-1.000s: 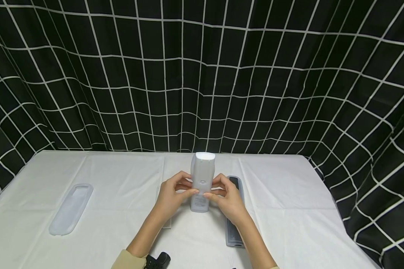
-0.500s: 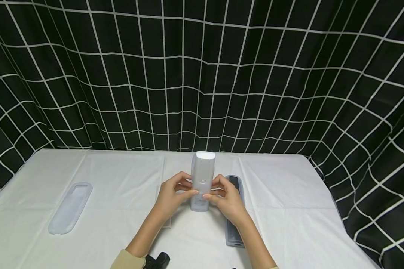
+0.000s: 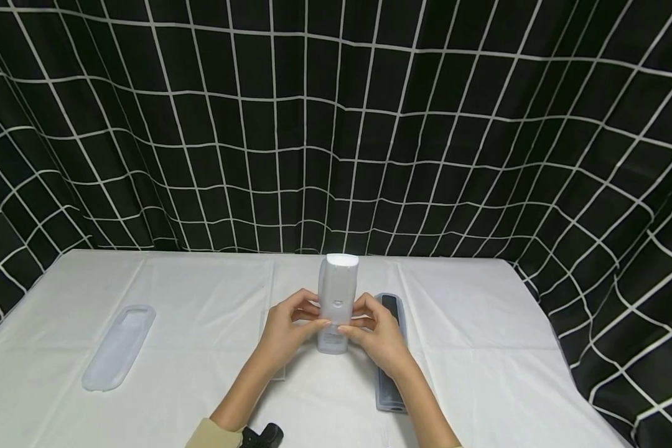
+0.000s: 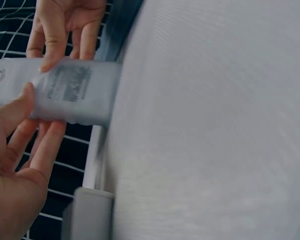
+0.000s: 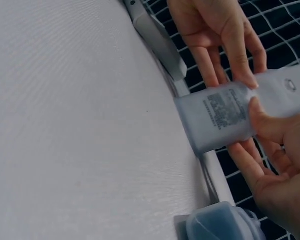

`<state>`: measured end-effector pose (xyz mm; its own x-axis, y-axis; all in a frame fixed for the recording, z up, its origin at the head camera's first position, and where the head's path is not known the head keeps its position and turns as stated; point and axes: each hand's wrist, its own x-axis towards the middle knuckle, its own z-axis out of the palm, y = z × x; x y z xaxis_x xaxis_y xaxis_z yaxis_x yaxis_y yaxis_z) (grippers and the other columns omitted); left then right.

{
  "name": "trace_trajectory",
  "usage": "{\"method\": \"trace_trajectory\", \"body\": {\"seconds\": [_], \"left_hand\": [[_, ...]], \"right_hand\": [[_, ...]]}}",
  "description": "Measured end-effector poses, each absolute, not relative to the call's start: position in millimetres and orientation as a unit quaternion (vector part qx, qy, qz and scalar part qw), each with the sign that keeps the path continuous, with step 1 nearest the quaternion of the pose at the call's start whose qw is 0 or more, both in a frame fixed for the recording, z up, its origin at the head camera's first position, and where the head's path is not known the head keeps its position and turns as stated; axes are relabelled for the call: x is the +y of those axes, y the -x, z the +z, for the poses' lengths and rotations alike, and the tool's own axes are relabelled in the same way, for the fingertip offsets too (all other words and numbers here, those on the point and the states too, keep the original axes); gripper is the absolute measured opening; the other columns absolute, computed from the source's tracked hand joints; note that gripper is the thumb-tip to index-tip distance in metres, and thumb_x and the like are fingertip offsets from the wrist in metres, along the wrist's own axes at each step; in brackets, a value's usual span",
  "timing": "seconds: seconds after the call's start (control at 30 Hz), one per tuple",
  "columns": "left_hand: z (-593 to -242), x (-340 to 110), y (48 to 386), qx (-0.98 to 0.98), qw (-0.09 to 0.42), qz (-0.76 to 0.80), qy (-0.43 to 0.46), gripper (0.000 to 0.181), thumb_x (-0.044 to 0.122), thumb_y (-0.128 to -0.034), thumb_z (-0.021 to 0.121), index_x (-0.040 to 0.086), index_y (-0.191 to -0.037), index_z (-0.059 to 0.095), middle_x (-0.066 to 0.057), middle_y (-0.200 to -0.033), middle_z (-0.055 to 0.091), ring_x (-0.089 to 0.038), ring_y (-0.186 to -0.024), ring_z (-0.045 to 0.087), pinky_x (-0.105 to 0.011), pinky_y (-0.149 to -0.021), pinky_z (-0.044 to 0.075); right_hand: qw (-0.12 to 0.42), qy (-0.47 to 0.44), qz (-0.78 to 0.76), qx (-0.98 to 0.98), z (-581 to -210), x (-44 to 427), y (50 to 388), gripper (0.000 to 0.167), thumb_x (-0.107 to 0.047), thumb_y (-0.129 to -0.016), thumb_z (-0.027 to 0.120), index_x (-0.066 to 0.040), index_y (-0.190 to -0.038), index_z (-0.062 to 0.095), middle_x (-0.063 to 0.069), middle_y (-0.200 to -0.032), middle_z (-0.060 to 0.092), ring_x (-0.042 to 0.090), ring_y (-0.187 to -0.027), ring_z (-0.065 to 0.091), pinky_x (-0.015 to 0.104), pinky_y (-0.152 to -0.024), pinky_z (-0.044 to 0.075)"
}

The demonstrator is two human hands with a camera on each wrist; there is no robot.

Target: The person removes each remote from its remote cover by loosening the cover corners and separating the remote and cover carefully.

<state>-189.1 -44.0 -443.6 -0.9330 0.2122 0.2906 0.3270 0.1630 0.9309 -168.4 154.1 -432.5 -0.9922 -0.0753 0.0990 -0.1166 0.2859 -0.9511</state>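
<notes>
A white remote control [image 3: 340, 280] stands upright on the table, its back turned to me. A translucent silicone cover [image 3: 331, 344] is around its lower part; in the left wrist view, a printed label [image 4: 70, 82] shows through. My left hand [image 3: 284, 325] pinches the left side, thumb on the back and fingers around the edge. On the other side, my right hand [image 3: 383, 335] holds it the same way. Both thumbs press near the middle of the back, close together. The remote's front is hidden.
A loose translucent cover [image 3: 119, 348] lies at the left. A dark remote in a translucent cover [image 3: 391, 392] lies under the right forearm. Partly behind the left forearm is a white object [image 3: 279, 373]. A white cloth covers the table [image 3: 481, 323]; a black grid curtain [image 3: 325, 124] hangs behind.
</notes>
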Motion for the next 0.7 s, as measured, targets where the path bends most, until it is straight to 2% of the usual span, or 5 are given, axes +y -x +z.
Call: {"method": "trace_trajectory", "body": {"seconds": [0.17, 0.27, 0.43, 0.57, 0.7], "left_hand": [[-438.0, -43.0, 189.5, -0.777, 0.046, -0.602, 0.178, 0.029, -0.001, -0.0861, 0.084, 0.003, -0.111, 0.070, -0.013, -0.099, 0.075, -0.032, -0.095, 0.077, -0.037, -0.089, 0.063], [-435.6, -43.7, 189.5, -0.781, 0.046, -0.597, 0.176, 0.029, 0.000, -0.0855, 0.085, 0.004, -0.110, 0.070, -0.012, -0.099, 0.075, -0.031, -0.094, 0.077, -0.036, -0.088, 0.064], [-433.1, -43.8, 189.1, -0.768, 0.038, -0.617, 0.167, 0.028, -0.003, -0.0855, 0.084, 0.002, -0.110, 0.071, -0.015, -0.101, 0.076, -0.032, -0.096, 0.077, -0.033, -0.088, 0.063], [-431.7, -43.4, 188.5, -0.754, 0.038, -0.635, 0.163, 0.027, -0.003, -0.0863, 0.083, -0.001, -0.111, 0.072, -0.020, -0.104, 0.077, -0.034, -0.097, 0.077, -0.034, -0.090, 0.063], [-429.7, -43.2, 187.3, -0.751, 0.043, -0.641, 0.152, 0.027, -0.003, -0.0861, 0.083, -0.001, -0.111, 0.073, -0.019, -0.102, 0.078, -0.034, -0.097, 0.077, -0.038, -0.091, 0.063]], "right_hand": [[0.022, -0.070, 0.587, -0.806, -430.2, 156.7, 169.1, 0.025, 0.003, -0.089, 0.081, -0.002, -0.105, 0.063, 0.013, -0.115, 0.071, 0.028, -0.106, 0.072, 0.040, -0.098, 0.059], [0.026, -0.079, 0.587, -0.805, -429.5, 157.2, 170.3, 0.026, 0.002, -0.089, 0.081, 0.000, -0.108, 0.064, 0.014, -0.114, 0.072, 0.027, -0.106, 0.072, 0.035, -0.100, 0.058], [0.017, -0.086, 0.614, -0.785, -427.7, 158.7, 170.5, 0.032, 0.004, -0.089, 0.080, 0.004, -0.115, 0.062, 0.020, -0.116, 0.072, 0.029, -0.108, 0.072, 0.026, -0.096, 0.058], [0.008, -0.092, 0.639, -0.764, -426.2, 160.8, 169.6, 0.037, 0.007, -0.088, 0.079, 0.007, -0.119, 0.058, 0.023, -0.118, 0.070, 0.025, -0.107, 0.072, 0.026, -0.096, 0.059], [0.006, -0.089, 0.647, -0.758, -425.4, 161.3, 170.1, 0.038, 0.010, -0.088, 0.078, 0.007, -0.120, 0.058, 0.024, -0.119, 0.070, 0.024, -0.105, 0.073, 0.025, -0.092, 0.060]]}}
